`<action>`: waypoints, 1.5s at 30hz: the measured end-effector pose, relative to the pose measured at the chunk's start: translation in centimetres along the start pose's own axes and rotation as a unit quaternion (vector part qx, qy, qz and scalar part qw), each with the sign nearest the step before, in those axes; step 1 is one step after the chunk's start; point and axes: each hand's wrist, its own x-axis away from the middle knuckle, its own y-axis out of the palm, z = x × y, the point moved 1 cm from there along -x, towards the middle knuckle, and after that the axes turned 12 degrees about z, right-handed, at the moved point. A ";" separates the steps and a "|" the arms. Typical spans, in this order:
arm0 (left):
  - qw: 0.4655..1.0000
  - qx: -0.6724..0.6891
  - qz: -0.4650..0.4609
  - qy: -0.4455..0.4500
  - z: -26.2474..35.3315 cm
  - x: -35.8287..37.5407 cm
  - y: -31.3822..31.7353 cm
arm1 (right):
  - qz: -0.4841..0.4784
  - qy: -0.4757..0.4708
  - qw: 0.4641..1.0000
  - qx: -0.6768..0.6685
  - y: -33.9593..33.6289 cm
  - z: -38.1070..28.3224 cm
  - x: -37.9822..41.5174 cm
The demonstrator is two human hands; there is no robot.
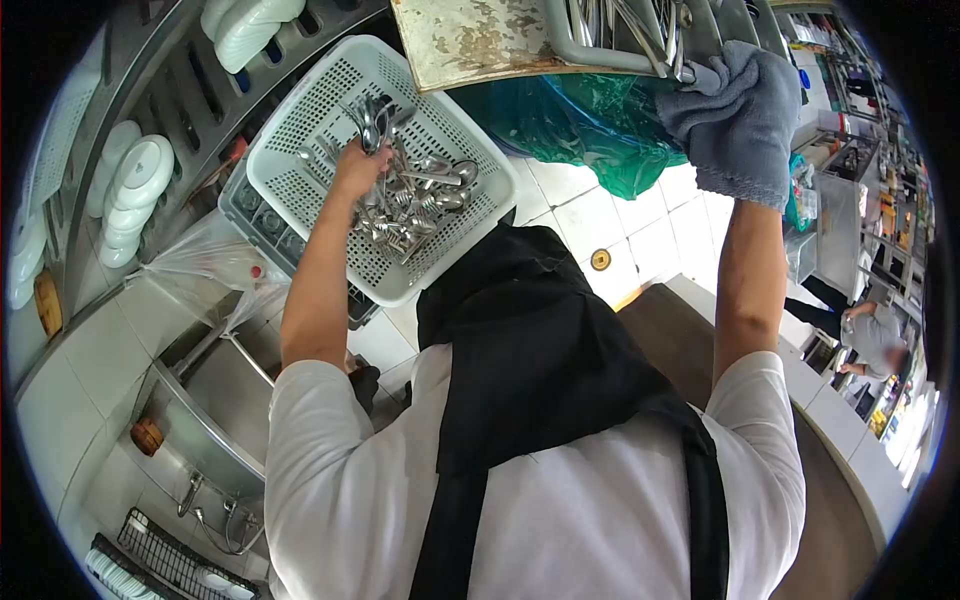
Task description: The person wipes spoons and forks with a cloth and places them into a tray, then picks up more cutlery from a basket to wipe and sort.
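Note:
My left hand [360, 170] is inside a white perforated plastic basket [480, 165], its fingers closed around a bunch of spoons [372, 122]. Loose spoons and forks [420, 195] lie heaped below and beside it. On the other side, a grey towel [735, 120] covers my right hand, so the fingers are hidden; the cloth is bunched about the hand. That towel reaches the edge of a grey cutlery tray [600, 58], where several long utensils [640, 30] lie in compartments.
A worn board [470, 45] lies under the tray, above a green plastic bag [620, 140]. White dishes [140, 180] stand on the slotted rack [190, 100] at left. A metal sink [215, 385] is lower left. Another person [875, 335] works far right.

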 end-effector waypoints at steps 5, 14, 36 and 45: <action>0.912 -0.375 0.015 0.163 5.8 2.1 -0.8 | -0.034 -0.041 0.999 -0.001 -1.2 0.3 -1.5; 0.756 -0.491 -0.154 0.405 0.9 1.0 1.5 | -0.110 0.057 0.990 -0.074 2.2 -1.0 4.2; 0.976 0.215 0.002 -0.026 2.2 4.3 -4.6 | -0.050 0.045 0.997 -0.024 0.8 -0.1 0.4; 0.912 0.375 0.160 -0.037 1.2 6.4 -4.2 | 0.050 -0.008 0.998 0.032 1.3 -0.2 1.1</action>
